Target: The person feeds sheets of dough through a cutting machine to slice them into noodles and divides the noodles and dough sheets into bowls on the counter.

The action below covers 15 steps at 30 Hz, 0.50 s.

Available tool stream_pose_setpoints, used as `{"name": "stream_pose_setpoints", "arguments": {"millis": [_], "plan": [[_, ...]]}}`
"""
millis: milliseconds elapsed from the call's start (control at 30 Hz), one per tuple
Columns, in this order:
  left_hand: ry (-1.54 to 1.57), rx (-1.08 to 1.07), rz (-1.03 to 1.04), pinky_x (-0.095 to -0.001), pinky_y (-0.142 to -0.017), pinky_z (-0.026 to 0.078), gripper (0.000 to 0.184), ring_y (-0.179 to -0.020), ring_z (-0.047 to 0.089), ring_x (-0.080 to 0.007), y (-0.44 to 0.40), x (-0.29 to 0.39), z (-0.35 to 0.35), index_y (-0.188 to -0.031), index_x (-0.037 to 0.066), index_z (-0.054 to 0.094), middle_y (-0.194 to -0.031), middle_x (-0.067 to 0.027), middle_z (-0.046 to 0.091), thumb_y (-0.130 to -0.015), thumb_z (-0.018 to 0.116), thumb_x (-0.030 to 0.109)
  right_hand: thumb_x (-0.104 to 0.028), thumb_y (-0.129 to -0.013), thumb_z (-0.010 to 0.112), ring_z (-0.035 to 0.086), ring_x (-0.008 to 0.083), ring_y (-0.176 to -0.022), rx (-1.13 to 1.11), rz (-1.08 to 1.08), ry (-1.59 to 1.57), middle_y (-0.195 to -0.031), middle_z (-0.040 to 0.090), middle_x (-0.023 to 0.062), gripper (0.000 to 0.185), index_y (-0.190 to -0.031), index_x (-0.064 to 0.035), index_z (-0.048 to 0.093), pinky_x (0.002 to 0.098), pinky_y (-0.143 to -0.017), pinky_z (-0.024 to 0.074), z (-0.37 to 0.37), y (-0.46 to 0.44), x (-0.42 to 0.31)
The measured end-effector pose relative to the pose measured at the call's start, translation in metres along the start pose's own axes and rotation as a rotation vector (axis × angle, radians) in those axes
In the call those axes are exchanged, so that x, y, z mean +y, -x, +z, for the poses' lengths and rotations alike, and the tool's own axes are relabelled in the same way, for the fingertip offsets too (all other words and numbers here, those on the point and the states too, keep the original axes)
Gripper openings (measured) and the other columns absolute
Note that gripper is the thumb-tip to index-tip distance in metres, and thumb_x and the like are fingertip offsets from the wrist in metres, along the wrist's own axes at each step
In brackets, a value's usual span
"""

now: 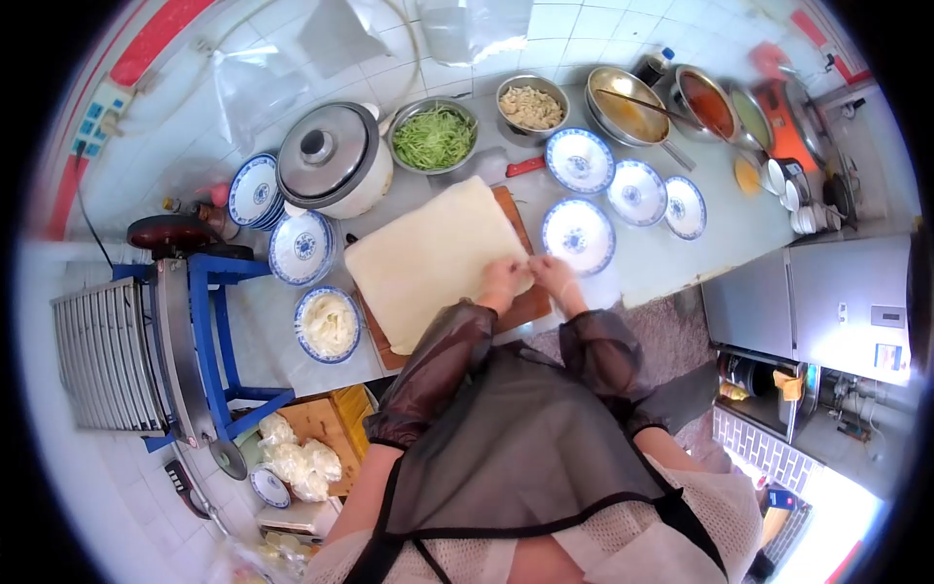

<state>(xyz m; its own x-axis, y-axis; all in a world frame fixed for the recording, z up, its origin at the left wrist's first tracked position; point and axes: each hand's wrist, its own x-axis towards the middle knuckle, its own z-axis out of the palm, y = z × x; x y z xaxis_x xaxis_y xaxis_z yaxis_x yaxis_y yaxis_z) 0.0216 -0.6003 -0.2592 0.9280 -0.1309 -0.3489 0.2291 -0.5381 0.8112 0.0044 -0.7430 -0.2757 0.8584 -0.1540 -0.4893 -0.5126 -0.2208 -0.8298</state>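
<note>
A large pale sheet (428,258), like dough or a stack of wrappers, lies over a brown wooden board (530,307) on the counter. My left hand (500,282) is at the sheet's right edge, its fingers closed around something I cannot make out. Right beside it, my right hand (556,276) is closed too, fingertips meeting the left ones at the sheet's corner; what they pinch is too small to name. A blue-and-white plate (579,237) sits just beyond my right hand. Behind the board lies a cleaver with a red handle (525,166).
Along the back stand a lidded cooker (328,156), a bowl of shredded greens (433,136), a bowl of pale pieces (532,105) and metal pans (628,105). A bowl of white strips (328,325) is at the left. A blue stand (209,336) adjoins the counter.
</note>
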Motion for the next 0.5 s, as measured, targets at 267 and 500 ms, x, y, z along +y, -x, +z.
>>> {"name": "stream_pose_setpoints", "arguments": {"millis": [267,500], "plan": [[0.481,-0.048,-0.287,-0.0284,-0.064,0.049,0.021,-0.073,0.061,-0.0150,-0.010,-0.028,-0.004,-0.091,-0.003,0.064,-0.078,-0.0066,0.064,-0.078,0.062,0.014,-0.034,-0.072,0.067,0.057,0.0299,-0.078,0.129,-0.361,0.543,-0.081,0.060,0.0153,0.037,-0.085,-0.0006,0.061,0.0367,-0.071,0.0454,0.019,0.008,-0.003],[0.900,0.079,-0.416,-0.0267,-0.065,0.049,0.021,-0.076,0.059,-0.0144,-0.002,-0.036,-0.035,-0.101,-0.002,0.060,-0.090,-0.0071,0.061,-0.082,0.056,0.006,-0.029,-0.069,0.067,0.054,0.0331,-0.082,0.061,-0.458,0.634,-0.083,0.057,0.0161,0.030,-0.082,-0.0033,0.058,0.0418,-0.070,0.0429,0.021,-0.007,0.002]]}}
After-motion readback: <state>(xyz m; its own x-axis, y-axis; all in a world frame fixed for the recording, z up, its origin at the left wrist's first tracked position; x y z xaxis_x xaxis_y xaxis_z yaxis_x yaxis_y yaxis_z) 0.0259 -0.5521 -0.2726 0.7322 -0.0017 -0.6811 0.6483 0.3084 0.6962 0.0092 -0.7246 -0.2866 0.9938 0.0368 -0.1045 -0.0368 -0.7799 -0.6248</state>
